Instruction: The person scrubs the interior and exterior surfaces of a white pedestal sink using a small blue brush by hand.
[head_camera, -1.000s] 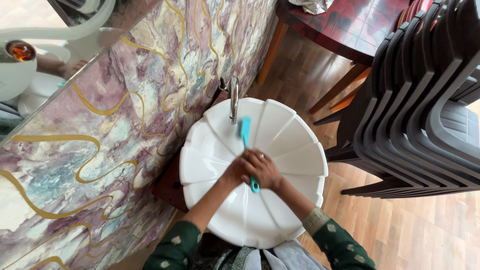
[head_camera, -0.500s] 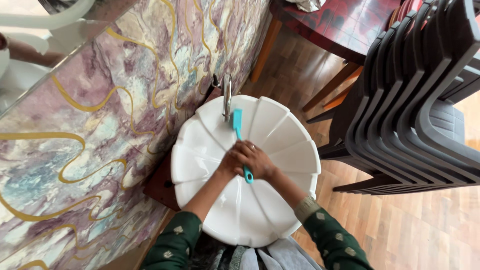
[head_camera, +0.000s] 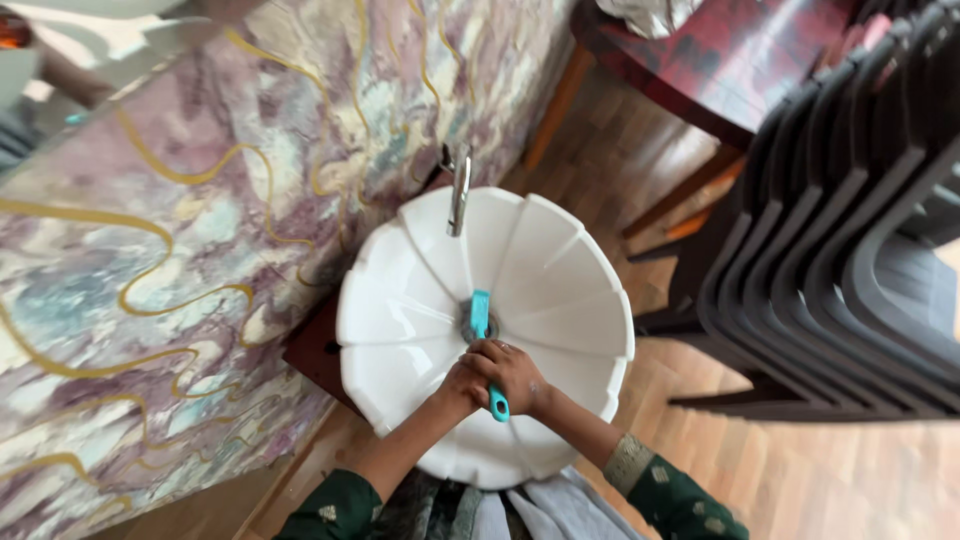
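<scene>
- Marbled purple wall panelling with gold veins (head_camera: 200, 230) is filling the left of my view, and wood-plank flooring (head_camera: 800, 470) is running under a stack of dark grey plastic chairs (head_camera: 850, 230) on the right; a red-topped table (head_camera: 720, 60) is showing at the top.
- Below me, a white fluted washbasin (head_camera: 400, 310) is sitting against the wall, with a chrome tap (head_camera: 459, 190) standing over its far rim.
- Both hands are closing together on the handle of a teal brush (head_camera: 481, 320): the right hand (head_camera: 515, 372) is wrapping fully round it, and the left hand (head_camera: 462, 385) is pressing in beside it, fingers curled on the same handle.
- Compared with a second ago, the brush head is no longer lying up by the tap; it is now sitting at the drain in the bowl's centre, and the hands are lying nearer the front rim.
- I am judging that the scrubbing is moving from the far wall of the bowl down to the drain area.
</scene>
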